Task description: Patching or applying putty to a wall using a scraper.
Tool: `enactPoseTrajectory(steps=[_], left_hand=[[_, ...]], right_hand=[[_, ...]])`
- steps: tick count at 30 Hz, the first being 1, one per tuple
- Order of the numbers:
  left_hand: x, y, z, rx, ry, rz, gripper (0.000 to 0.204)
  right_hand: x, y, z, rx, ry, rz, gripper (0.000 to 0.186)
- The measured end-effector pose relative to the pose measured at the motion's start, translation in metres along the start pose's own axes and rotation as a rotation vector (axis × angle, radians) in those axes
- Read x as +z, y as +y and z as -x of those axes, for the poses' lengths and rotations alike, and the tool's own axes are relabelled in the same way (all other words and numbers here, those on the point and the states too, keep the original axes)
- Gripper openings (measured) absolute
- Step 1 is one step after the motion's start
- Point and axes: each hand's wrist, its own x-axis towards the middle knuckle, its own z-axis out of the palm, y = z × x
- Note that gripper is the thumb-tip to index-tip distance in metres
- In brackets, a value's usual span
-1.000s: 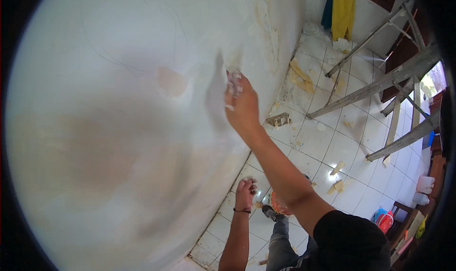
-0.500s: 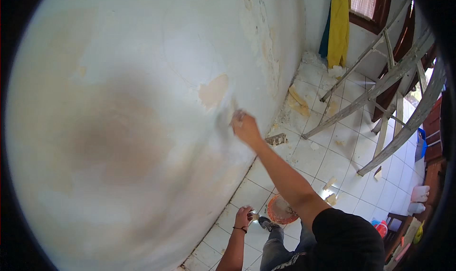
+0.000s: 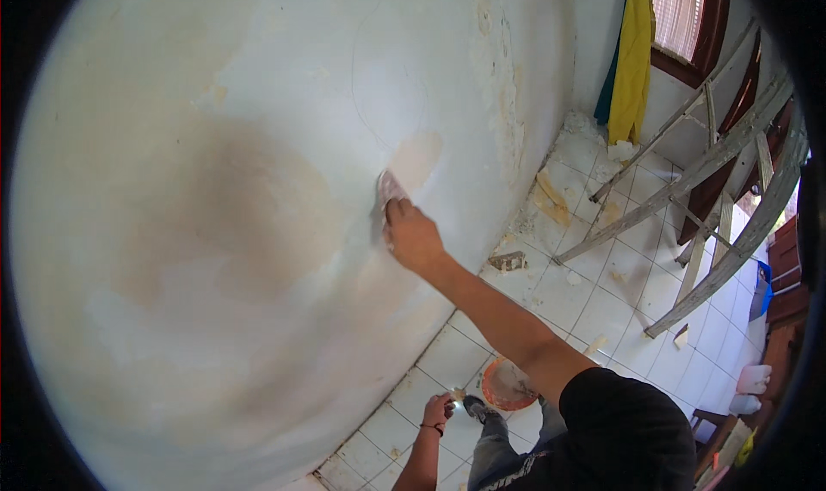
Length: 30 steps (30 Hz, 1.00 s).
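My right hand (image 3: 415, 237) is closed on a putty knife (image 3: 390, 185), whose pale, smeared blade lies against the white wall (image 3: 284, 362). Just beyond the blade is a smooth pinkish-beige filler patch (image 3: 418, 160). Low down, close to the wall's foot, my left hand (image 3: 436, 410) has curled fingers around something small; a pale bit shows by the fingertips, but its kind cannot be made out. An orange-rimmed bucket (image 3: 508, 402) of greyish paste stands on the floor beneath my right arm, beside my shoe.
A wooden ladder (image 3: 688, 181) stands at the right on the white tiled floor (image 3: 594, 297). A crusted block (image 3: 508, 261) and plaster scraps (image 3: 551, 198) lie along the wall's foot. A yellow curtain (image 3: 632, 61) hangs by the window; white containers (image 3: 752, 379) sit at far right.
My right hand has moved left with the putty knife, which now touches the wall below the patch. The patch looks larger and smoother-edged. My left hand stays low, and the view has shifted slightly.
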Motion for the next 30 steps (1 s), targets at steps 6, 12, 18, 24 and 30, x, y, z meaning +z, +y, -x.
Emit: enactPoseTrajectory(steps=[6, 12, 18, 24, 30], left_hand=[[0.018, 0.012, 0.012, -0.009, -0.002, -0.066, 0.018], [0.008, 0.016, 0.02, 0.016, 0.015, -0.089, 0.014], [-0.029, 0.016, 0.03, -0.045, 0.029, -0.078, 0.018], [-0.039, 0.029, 0.026, -0.051, 0.086, -0.106, 0.014], [-0.044, 0.039, 0.025, -0.005, 0.041, -0.123, 0.014]], right_hand=[[0.012, 0.063, 0.043, 0.253, -0.019, -0.529, 0.025], [-0.012, 0.111, -0.026, 0.52, 0.142, -0.414, 0.029], [-0.033, 0.0, -0.053, 0.392, 0.21, -0.458, 0.028], [-0.014, -0.067, -0.021, 0.082, 0.127, -0.006, 0.037], [0.003, -0.022, 0.054, 0.001, -0.169, -0.139, 0.032]])
